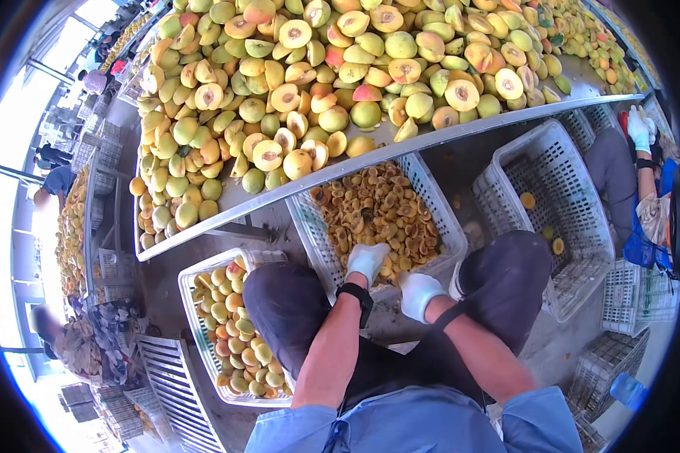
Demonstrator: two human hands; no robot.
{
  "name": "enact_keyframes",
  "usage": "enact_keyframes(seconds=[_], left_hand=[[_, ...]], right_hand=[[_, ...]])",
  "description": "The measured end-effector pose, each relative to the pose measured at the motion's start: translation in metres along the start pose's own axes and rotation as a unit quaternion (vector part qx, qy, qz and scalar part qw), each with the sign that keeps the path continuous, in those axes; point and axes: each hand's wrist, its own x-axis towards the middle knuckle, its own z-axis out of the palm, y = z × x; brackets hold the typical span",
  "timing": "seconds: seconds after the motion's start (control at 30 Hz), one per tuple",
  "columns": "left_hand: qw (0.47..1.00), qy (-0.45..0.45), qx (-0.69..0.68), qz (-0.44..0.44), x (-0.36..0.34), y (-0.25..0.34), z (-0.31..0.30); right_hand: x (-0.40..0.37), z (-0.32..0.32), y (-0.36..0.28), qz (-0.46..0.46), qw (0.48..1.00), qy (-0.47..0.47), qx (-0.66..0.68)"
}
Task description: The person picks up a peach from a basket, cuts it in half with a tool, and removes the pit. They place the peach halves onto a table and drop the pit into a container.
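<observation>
My left hand (368,261), in a white glove, is closed over the near part of a white plastic crate (449,219) between my knees. My right hand (420,295), gloved too, is closed just to the right and lower, by the crate's near rim. What either hand holds is hidden by the gloves. Small brownish-orange fruit pieces (370,208), which look like pits with flesh on them, fill much of this crate. Above it, halved yellow-green peaches (287,98) with their pits showing are heaped on a metal-edged table (317,177).
A crate of peaches (238,332) stands by my left knee. Right of my other knee, another crate (559,196) has a few pieces inside. A slatted white rack (174,377) is at lower left. A co-worker's gloved hand (641,130) shows at far right.
</observation>
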Motion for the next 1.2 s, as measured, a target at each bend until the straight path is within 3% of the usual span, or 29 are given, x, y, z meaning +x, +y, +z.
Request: enact_keyframes(seconds=[0.03, 0.1, 0.17, 0.23, 0.27, 0.37, 0.47, 0.63, 0.73, 0.77, 0.83, 0.97, 1.1, 1.17, 1.2], left_hand=[[1.000, 0.002, -0.001, 0.002, 0.004, -0.004, -0.001], [0.951, 0.024, -0.308, -0.011, -0.003, -0.002, -0.020], [0.924, -0.079, -0.375, -0.011, -0.003, -0.009, -0.033], [0.961, -0.029, -0.204, 0.185, -0.034, 0.001, -0.034], [0.947, -0.092, -0.173, 0.256, -0.051, 0.010, -0.034], [0.919, -0.017, -0.007, 0.393, -0.086, 0.027, -0.034], [0.891, -0.016, 0.097, 0.444, -0.085, 0.032, -0.041], [0.863, 0.002, 0.218, 0.456, -0.096, 0.040, -0.052], [0.810, -0.008, 0.255, 0.528, -0.099, 0.039, -0.054], [0.811, -0.012, 0.255, 0.527, -0.102, 0.041, -0.056], [0.771, -0.057, 0.407, 0.487, -0.103, 0.053, -0.060], [0.758, -0.082, 0.446, 0.468, -0.102, 0.060, -0.061], [0.770, -0.076, 0.414, 0.479, -0.092, 0.048, -0.060], [0.794, 0.000, 0.355, 0.493, -0.075, 0.036, -0.059], [0.870, 0.011, 0.225, 0.438, -0.067, 0.032, -0.058]], right_hand=[[-0.001, -0.001, -0.001, -0.001, 1.000, 0.002, -0.002], [-0.006, -0.005, -0.002, 0.029, 0.979, 0.184, 0.080], [-0.006, -0.017, -0.002, 0.044, 0.973, 0.210, 0.084], [-0.005, -0.027, 0.000, 0.059, 0.972, 0.223, 0.048], [-0.002, -0.026, 0.004, 0.058, 0.973, 0.217, 0.056], [-0.002, -0.020, 0.007, 0.018, 0.972, 0.226, 0.068], [-0.007, -0.020, 0.015, -0.014, 0.966, 0.244, 0.088], [-0.014, -0.033, 0.019, -0.004, 0.978, 0.199, 0.069], [-0.012, -0.033, 0.026, -0.004, 0.986, 0.147, 0.082], [-0.015, -0.033, 0.025, -0.008, 0.989, 0.126, 0.074], [-0.018, -0.036, 0.021, 0.001, 0.992, 0.115, 0.056], [-0.022, -0.043, 0.016, 0.012, 0.994, 0.106, 0.022], [-0.022, -0.044, 0.018, 0.000, 0.997, 0.080, -0.005], [-0.021, -0.040, 0.020, 0.003, 0.998, 0.065, -0.020], [-0.022, -0.042, 0.019, 0.004, 0.998, 0.064, -0.020]])
